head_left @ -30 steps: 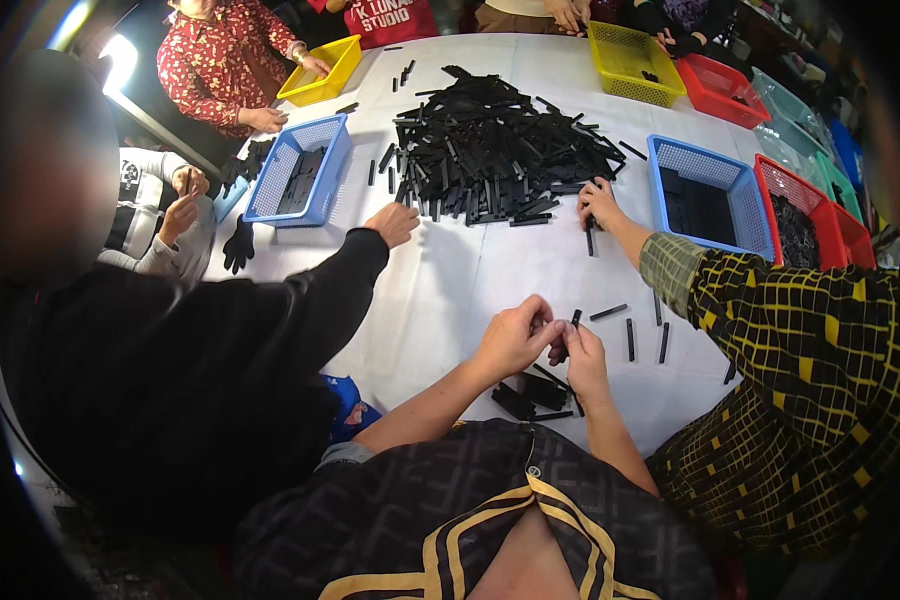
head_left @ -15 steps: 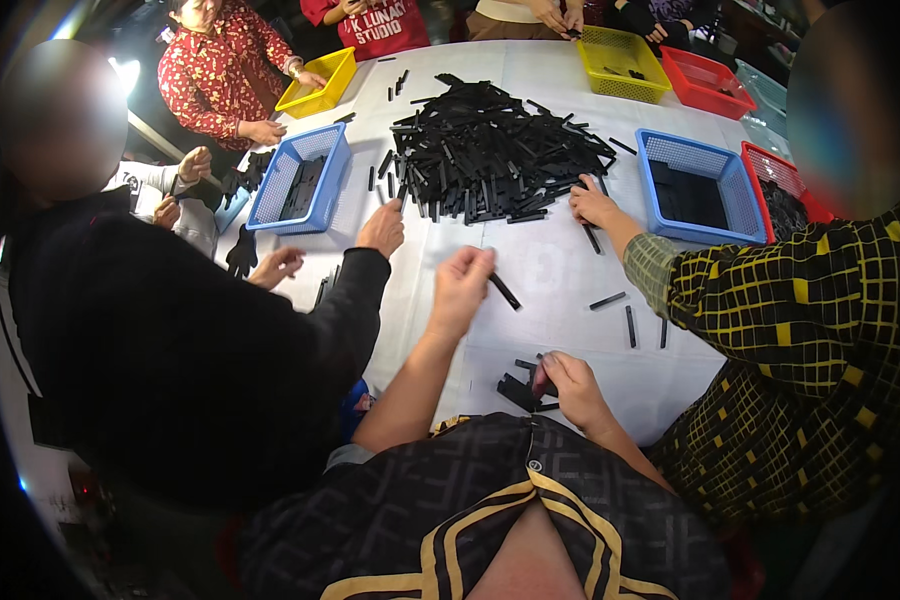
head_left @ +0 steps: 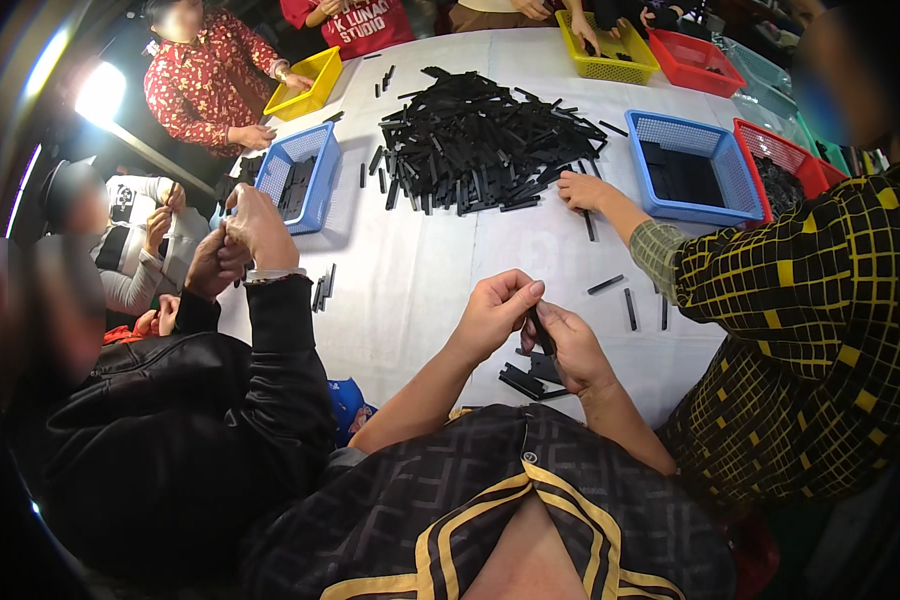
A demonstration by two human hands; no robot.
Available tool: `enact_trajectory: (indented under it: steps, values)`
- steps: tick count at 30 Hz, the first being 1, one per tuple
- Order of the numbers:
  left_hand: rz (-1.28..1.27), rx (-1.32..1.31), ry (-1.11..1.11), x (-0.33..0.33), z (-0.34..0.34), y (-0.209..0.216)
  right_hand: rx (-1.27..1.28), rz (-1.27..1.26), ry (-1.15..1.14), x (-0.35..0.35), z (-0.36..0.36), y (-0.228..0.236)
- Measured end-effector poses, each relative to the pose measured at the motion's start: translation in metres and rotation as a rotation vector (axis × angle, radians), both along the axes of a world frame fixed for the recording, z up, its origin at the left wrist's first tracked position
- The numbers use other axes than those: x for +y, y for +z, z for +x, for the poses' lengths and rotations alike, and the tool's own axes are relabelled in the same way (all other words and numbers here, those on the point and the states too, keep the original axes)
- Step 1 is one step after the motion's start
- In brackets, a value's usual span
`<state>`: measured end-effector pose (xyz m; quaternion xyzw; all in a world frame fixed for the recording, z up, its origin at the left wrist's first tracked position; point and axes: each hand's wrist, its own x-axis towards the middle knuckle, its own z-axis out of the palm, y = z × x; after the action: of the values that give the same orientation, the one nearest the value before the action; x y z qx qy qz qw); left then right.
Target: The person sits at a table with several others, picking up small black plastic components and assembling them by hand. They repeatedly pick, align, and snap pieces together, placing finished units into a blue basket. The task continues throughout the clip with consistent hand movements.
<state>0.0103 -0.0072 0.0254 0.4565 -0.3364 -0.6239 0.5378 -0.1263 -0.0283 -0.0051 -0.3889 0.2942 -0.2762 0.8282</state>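
My left hand [head_left: 497, 312] and my right hand [head_left: 570, 345] meet over the white table [head_left: 420, 290] near its front edge. Together they pinch a short black strip [head_left: 540, 328] that stands nearly upright between the fingers. Just below my hands lies a small stack of black strips [head_left: 526, 380]. A few loose black strips [head_left: 630, 305] lie to the right of my hands. A large heap of black strips [head_left: 480, 150] fills the middle of the table farther away.
A person in a black jacket [head_left: 170, 440] sits close on my left with both hands raised; one in a yellow-checked top [head_left: 800, 340] on my right reaches to the heap. Blue baskets [head_left: 300, 180] [head_left: 690, 170], yellow baskets [head_left: 305, 85] and red baskets [head_left: 695, 60] ring the table.
My left hand came back from a reach toward the middle of the table and now joins my right hand on a strip. The person on my left pulled both hands up off the table.
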Motion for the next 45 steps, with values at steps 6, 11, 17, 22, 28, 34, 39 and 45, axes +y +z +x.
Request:
enact_trajectory:
  steps: [6,11,17,22,28,34,39,45]
  values:
    - [0.069,0.007,0.103,0.006,0.000,-0.012,-0.049,0.080,0.058,0.011,-0.008,-0.003]
    - [0.046,0.103,0.308,-0.002,0.050,-0.022,-0.029,-0.175,0.390,0.019,-0.042,-0.009]
    - [0.047,0.148,0.146,0.004,0.021,-0.007,0.111,-0.157,0.078,0.013,-0.022,0.000]
    - [-0.013,0.029,0.122,0.006,0.009,-0.005,0.045,-0.033,0.111,0.016,-0.011,0.010]
    - [0.039,0.189,0.064,0.010,0.013,-0.006,-0.137,0.259,0.107,0.016,-0.018,0.018]
    - [-0.046,-0.020,-0.009,0.010,0.001,-0.001,-0.248,0.382,0.146,0.012,-0.019,0.014]
    - [0.036,0.040,0.251,-0.006,0.022,-0.012,-0.507,0.460,0.253,0.012,-0.025,0.007]
    - [0.043,-0.034,0.075,0.002,0.012,0.008,-0.606,0.581,0.252,0.009,-0.025,0.000]
